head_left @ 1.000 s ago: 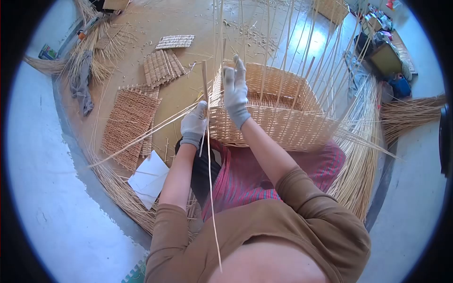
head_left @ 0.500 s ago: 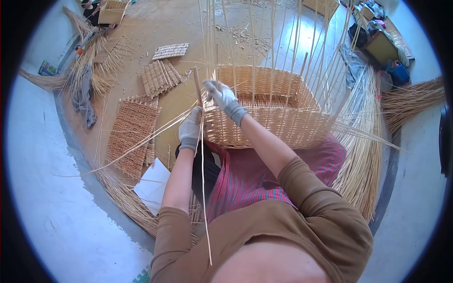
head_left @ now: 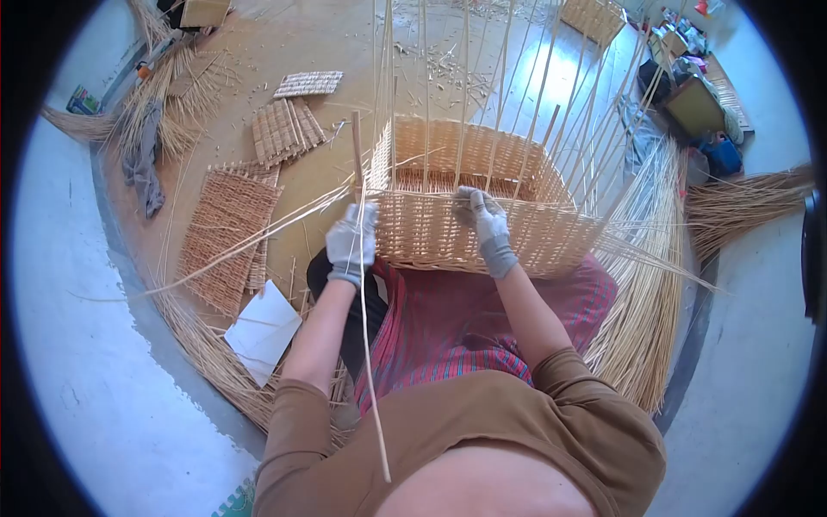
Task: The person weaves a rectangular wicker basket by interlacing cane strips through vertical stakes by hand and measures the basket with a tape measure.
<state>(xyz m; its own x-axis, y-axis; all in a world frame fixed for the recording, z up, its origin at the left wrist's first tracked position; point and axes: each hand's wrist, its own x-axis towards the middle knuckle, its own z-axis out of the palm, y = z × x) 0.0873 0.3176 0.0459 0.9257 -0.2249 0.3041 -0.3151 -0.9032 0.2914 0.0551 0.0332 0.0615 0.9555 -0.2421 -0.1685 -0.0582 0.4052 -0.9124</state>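
Note:
A half-woven wicker basket (head_left: pixel 413 233) rests on my lap, with long upright canes rising from its walls. My left hand (head_left: pixel 351 246), in a pale work glove, is closed around the basket's left near corner, below a thick wooden corner stake (head_left: pixel 357 146). A long loose wicker strand (head_left: pixel 369 345) hangs from that corner down over my lap, and several more stick out to the left. My right hand (head_left: pixel 484 222), gloved too, has its fingers curled at the top edge of the near wall, on a strand that runs along it. The fingertips are partly hidden.
Woven panels (head_left: pixel 228 233) lie on the floor to the left, near a white sheet (head_left: pixel 264 332). A big bundle of long canes (head_left: pixel 646 319) lies to the right, another bundle (head_left: pixel 745 207) beyond it. A finished-looking woven piece (head_left: pixel 594 19) stands at the back.
My right hand has moved right and down from the corner stake to the middle of the near rim. The left hand stays at the corner, slightly lower, its back now turned more toward me.

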